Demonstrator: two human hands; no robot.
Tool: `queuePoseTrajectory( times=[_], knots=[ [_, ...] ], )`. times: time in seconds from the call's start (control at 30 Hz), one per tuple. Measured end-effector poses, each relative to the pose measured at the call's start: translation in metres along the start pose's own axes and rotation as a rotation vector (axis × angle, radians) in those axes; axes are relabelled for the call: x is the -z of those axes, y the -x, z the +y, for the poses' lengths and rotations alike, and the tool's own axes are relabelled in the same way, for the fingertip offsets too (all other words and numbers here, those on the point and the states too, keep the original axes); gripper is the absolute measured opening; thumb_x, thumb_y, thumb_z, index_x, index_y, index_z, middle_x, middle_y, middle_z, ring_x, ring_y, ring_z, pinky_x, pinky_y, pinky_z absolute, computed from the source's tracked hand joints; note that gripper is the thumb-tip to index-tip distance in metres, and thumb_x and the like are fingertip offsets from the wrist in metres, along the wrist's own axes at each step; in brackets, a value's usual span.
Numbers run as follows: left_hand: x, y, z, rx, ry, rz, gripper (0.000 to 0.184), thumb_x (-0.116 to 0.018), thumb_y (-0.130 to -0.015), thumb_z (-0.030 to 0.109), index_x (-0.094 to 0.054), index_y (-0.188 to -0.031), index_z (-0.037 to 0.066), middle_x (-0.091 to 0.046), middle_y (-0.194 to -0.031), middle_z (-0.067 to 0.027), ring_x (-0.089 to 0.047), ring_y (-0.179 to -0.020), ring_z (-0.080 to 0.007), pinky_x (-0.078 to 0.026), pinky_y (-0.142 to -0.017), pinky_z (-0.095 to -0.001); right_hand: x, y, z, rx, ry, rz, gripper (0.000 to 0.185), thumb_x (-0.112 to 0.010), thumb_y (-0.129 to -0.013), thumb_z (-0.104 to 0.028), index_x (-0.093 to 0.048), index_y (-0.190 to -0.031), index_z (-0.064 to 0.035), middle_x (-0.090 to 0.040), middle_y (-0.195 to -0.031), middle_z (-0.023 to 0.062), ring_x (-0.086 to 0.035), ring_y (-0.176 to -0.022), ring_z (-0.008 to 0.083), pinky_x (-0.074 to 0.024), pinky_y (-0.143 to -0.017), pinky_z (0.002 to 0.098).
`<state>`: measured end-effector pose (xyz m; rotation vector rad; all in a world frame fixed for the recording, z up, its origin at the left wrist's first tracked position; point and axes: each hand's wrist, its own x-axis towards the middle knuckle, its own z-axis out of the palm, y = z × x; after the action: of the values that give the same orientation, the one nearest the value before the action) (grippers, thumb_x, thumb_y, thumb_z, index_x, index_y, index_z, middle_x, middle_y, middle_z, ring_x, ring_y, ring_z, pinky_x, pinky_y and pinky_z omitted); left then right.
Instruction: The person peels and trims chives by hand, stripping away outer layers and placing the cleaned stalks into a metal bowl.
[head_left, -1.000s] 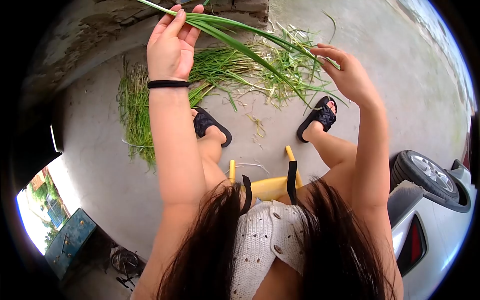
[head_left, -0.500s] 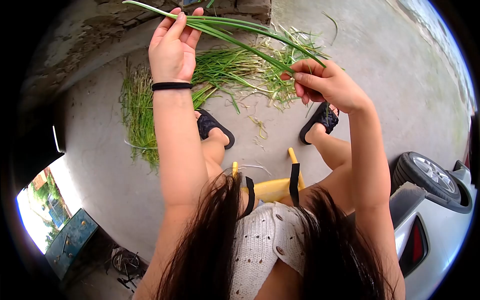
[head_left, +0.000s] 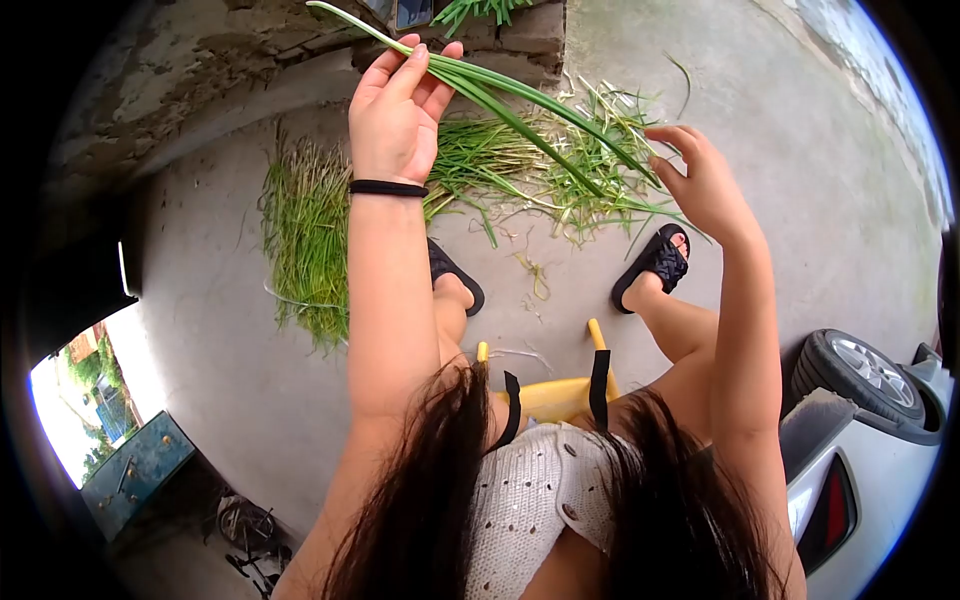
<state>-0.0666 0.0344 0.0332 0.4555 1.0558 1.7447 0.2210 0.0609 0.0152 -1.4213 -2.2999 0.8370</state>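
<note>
My left hand [head_left: 400, 105] pinches a garlic chive [head_left: 510, 92] near its pale base, between thumb and fingers. The white end sticks out to the upper left, and several long green leaves slant down to the right. Close to the leaf tips is my right hand [head_left: 708, 185], its thumb and fingers apart and nothing seen in them. Beneath both hands, a heap of chives [head_left: 480, 155] lies on the concrete floor. The heap's left part [head_left: 310, 240] is a neater spread of green leaves, while its right side is looser, with pale trimmings.
Behind the heap runs a rough stone ledge [head_left: 530, 40] with a green bunch [head_left: 480, 10] and a phone-like object [head_left: 413, 12] on it. A yellow seat [head_left: 555, 400] is under me. At right are a wheel [head_left: 865, 370] and a silver car [head_left: 890, 500].
My right hand has let go of the leaf ends and moved right and a little down. My left hand, still pinching the chive, appears farther right and slightly lower in view.
</note>
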Motion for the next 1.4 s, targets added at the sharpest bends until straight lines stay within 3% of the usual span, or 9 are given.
queuePoseTrajectory(
  times=[0.13,0.27,0.33,0.43,0.6,0.8,0.83,0.97,1.4],
  knots=[
    [-0.009,0.005,-0.009,0.082,-0.030,-0.087,0.016,-0.051,-0.089,0.003,-0.050,-0.105,-0.002,-0.058,-0.097,-0.0135,-0.060,-0.099,-0.0268,-0.052,-0.085,-0.0348,0.005,-0.008,-0.035,-0.157,-0.452,-0.117,0.034,-0.053,-0.091,-0.026,-0.052,-0.118,-0.0049,-0.058,-0.107,0.0121,-0.056,-0.093,0.0181,-0.0443,-0.082,0.0316],
    [-0.029,0.019,-0.026,0.212,-0.034,-0.150,0.017,-0.051,-0.089,0.005,-0.051,-0.105,-0.002,-0.056,-0.097,-0.0111,-0.061,-0.095,-0.0245,-0.054,-0.081,-0.0330,-0.036,-0.002,-0.058,0.047,-0.870,-0.257,0.040,-0.046,-0.094,-0.028,-0.041,-0.122,0.0005,-0.061,-0.092,0.0093,-0.058,-0.085,0.0157,-0.0468,-0.074,0.0285],
    [-0.033,0.021,-0.033,0.274,-0.049,-0.151,0.019,-0.052,-0.089,0.007,-0.050,-0.106,-0.002,-0.056,-0.098,-0.0103,-0.061,-0.094,-0.0234,-0.054,-0.080,-0.0328,-0.030,-0.003,-0.072,-0.228,-1.113,-0.488,0.025,-0.042,-0.096,-0.024,-0.047,-0.110,-0.0044,-0.056,-0.073,0.0005,-0.053,-0.061,0.0079,-0.0420,-0.055,0.0209],
    [-0.035,0.022,-0.023,0.311,-0.101,-0.169,0.017,-0.055,-0.089,0.012,-0.053,-0.102,0.001,-0.057,-0.092,-0.0063,-0.062,-0.090,-0.0194,-0.053,-0.075,-0.0293,-0.033,-0.009,-0.081,-0.382,-1.126,-0.320,0.017,-0.043,-0.096,-0.024,-0.047,-0.105,-0.0098,-0.050,-0.065,-0.0024,-0.044,-0.051,0.0057,-0.0342,-0.045,0.0191],
    [-0.022,0.020,-0.017,0.145,-0.425,-0.164,0.020,-0.062,-0.085,0.017,-0.054,-0.088,-0.001,-0.062,-0.075,-0.0060,-0.060,-0.061,-0.0109,-0.052,-0.054,-0.0235,-0.029,-0.022,-0.089,-0.329,-0.992,-0.184,0.017,-0.046,-0.095,-0.020,-0.048,-0.090,-0.0041,-0.053,-0.071,0.0018,-0.050,-0.059,0.0080,-0.0403,-0.048,0.0215],
    [-0.014,0.020,-0.004,0.143,-0.411,-0.218,0.023,-0.060,-0.087,0.021,-0.053,-0.096,0.001,-0.062,-0.078,-0.0048,-0.062,-0.067,-0.0110,-0.051,-0.056,-0.0202,-0.014,-0.033,-0.100,-0.375,-1.019,-0.295,0.020,-0.052,-0.092,-0.024,-0.055,-0.094,-0.0045,-0.054,-0.073,-0.0007,-0.051,-0.062,0.0065,-0.0416,-0.051,0.0209],
    [-0.013,0.020,-0.004,0.140,-0.411,-0.215,0.023,-0.061,-0.086,0.021,-0.053,-0.095,0.001,-0.062,-0.078,-0.0051,-0.062,-0.067,-0.0113,-0.051,-0.056,-0.0205,-0.010,-0.031,-0.109,-0.368,-1.016,-0.300,0.024,-0.062,-0.086,-0.024,-0.057,-0.097,-0.0039,-0.055,-0.074,-0.0017,-0.050,-0.061,0.0055,-0.0398,-0.051,0.0194],
    [-0.014,0.023,-0.004,0.117,-0.403,-0.204,0.024,-0.064,-0.084,0.020,-0.054,-0.093,0.000,-0.061,-0.078,-0.0058,-0.061,-0.066,-0.0109,-0.051,-0.056,-0.0213,-0.021,-0.030,-0.109,-0.259,-0.893,-0.277,0.028,-0.073,-0.076,-0.020,-0.057,-0.093,-0.0041,-0.058,-0.072,-0.0015,-0.048,-0.059,0.0042,-0.0364,-0.051,0.0186],
    [-0.014,0.026,0.001,0.050,-0.539,-0.209,0.023,-0.067,-0.082,0.020,-0.056,-0.088,0.000,-0.061,-0.074,-0.0043,-0.056,-0.059,-0.0079,-0.049,-0.053,-0.0216,-0.028,-0.025,-0.096,-0.362,-1.055,-0.298,0.017,-0.058,-0.088,-0.022,-0.058,-0.087,-0.0047,-0.061,-0.078,0.0022,-0.056,-0.071,0.0082,-0.0428,-0.059,0.0227]
  ],
)
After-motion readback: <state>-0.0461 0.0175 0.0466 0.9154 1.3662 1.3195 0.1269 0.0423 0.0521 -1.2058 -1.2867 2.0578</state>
